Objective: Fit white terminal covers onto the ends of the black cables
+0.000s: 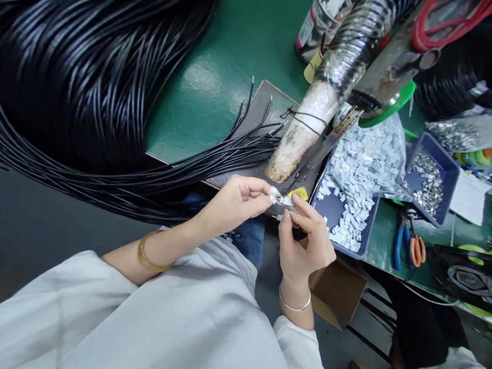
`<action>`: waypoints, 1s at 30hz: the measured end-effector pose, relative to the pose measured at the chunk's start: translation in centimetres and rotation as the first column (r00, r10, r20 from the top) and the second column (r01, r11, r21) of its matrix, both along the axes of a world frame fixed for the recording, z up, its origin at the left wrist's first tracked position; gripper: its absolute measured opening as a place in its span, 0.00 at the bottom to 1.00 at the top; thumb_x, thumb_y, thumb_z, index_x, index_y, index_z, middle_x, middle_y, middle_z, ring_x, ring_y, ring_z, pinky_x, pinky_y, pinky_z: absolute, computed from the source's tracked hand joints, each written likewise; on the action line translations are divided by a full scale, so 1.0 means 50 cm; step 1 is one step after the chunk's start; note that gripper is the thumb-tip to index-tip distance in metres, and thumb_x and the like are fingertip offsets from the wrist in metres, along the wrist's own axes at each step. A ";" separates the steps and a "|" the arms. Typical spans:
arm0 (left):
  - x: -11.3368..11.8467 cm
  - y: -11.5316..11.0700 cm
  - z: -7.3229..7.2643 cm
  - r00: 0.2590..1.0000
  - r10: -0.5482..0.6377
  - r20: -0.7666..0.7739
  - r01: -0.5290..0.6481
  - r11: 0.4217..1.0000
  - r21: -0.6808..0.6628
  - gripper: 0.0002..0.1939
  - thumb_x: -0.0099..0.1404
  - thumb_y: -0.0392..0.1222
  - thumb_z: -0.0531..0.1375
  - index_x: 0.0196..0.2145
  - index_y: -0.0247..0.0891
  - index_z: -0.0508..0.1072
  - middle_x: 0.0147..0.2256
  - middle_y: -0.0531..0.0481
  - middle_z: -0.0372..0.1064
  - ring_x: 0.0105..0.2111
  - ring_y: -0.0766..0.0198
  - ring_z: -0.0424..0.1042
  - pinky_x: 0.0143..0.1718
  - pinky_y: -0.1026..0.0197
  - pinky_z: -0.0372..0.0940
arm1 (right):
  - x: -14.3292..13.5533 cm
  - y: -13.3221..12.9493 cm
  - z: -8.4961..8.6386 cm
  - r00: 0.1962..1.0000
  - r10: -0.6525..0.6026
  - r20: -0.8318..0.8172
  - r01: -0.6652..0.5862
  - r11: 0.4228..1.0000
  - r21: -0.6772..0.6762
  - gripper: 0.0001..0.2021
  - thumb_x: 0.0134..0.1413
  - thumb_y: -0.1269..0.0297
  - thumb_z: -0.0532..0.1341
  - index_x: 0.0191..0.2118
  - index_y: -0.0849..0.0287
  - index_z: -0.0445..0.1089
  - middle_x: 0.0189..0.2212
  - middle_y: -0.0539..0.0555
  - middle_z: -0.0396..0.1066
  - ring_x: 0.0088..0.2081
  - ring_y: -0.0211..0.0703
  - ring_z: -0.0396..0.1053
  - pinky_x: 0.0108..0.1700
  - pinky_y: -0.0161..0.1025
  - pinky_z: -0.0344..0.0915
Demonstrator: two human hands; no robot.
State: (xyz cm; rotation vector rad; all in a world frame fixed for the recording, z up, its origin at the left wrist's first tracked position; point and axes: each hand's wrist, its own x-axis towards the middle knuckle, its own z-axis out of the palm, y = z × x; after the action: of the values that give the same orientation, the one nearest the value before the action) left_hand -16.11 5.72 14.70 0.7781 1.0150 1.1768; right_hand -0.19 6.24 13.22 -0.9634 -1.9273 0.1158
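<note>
My left hand (249,199) is closed in a pinch, with white coverings on its fingertips. What it grips is too small to make out. Facing it, my right hand (307,236) pinches a small pale metal piece (287,201) between thumb and fingers, right at the left fingertips. Just beyond both hands, many thin black cables (214,154) spread their stripped ends over a dark board (257,109). To the right of my right hand, a blue tray (363,246) holds a heap of similar pale metal pieces (349,214).
A soot-stained wrapped duct (300,137) and a metal tool arm (328,145) reach down over the board. A thick black cable bundle (89,72) covers the left. Rightward are a second tray (449,207) of metal parts, blue-handled pliers (402,243) and a black fan (471,276). Another person's legs (426,321) show lower right.
</note>
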 end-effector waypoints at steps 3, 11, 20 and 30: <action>-0.004 0.002 0.000 0.997 -0.035 0.062 0.038 0.998 -0.049 0.08 0.57 0.37 0.62 0.23 0.33 0.69 0.16 0.57 0.57 0.16 0.76 0.51 0.18 0.69 0.44 | 0.001 0.004 0.004 0.998 0.012 -0.059 -0.019 0.992 -0.124 0.08 0.54 0.76 0.65 0.38 0.57 0.71 0.43 0.55 0.79 0.44 0.44 0.79 0.42 0.40 0.79; -0.003 0.008 0.017 0.998 -0.006 0.065 0.011 0.997 -0.074 0.07 0.57 0.37 0.62 0.24 0.33 0.70 0.16 0.58 0.57 0.16 0.77 0.51 0.18 0.71 0.44 | -0.008 0.013 0.027 1.000 -0.004 -0.031 0.000 0.990 -0.138 0.08 0.53 0.75 0.66 0.38 0.55 0.73 0.44 0.54 0.79 0.45 0.45 0.79 0.44 0.42 0.79; -0.010 0.003 0.012 0.997 -0.051 -0.056 0.048 0.997 -0.067 0.08 0.58 0.36 0.59 0.22 0.33 0.67 0.16 0.59 0.54 0.17 0.76 0.49 0.18 0.70 0.44 | -0.007 -0.004 0.011 0.999 -0.001 0.044 0.002 1.000 -0.023 0.12 0.49 0.78 0.67 0.37 0.56 0.69 0.44 0.55 0.80 0.37 0.40 0.80 0.40 0.34 0.78; -0.014 -0.021 -0.001 0.891 -0.286 -0.352 0.340 0.935 0.101 0.07 0.62 0.34 0.56 0.28 0.33 0.72 0.18 0.59 0.51 0.19 0.73 0.49 0.21 0.66 0.46 | 0.082 -0.010 0.006 0.984 -0.168 -0.059 0.156 0.972 -0.174 0.04 0.61 0.63 0.60 0.34 0.51 0.70 0.18 0.45 0.67 0.20 0.42 0.72 0.25 0.43 0.72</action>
State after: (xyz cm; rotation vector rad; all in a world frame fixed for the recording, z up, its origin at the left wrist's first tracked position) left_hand -16.80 4.67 14.66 1.2528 1.0272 0.8671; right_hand 3.91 5.73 13.50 -1.2094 -1.7848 0.2193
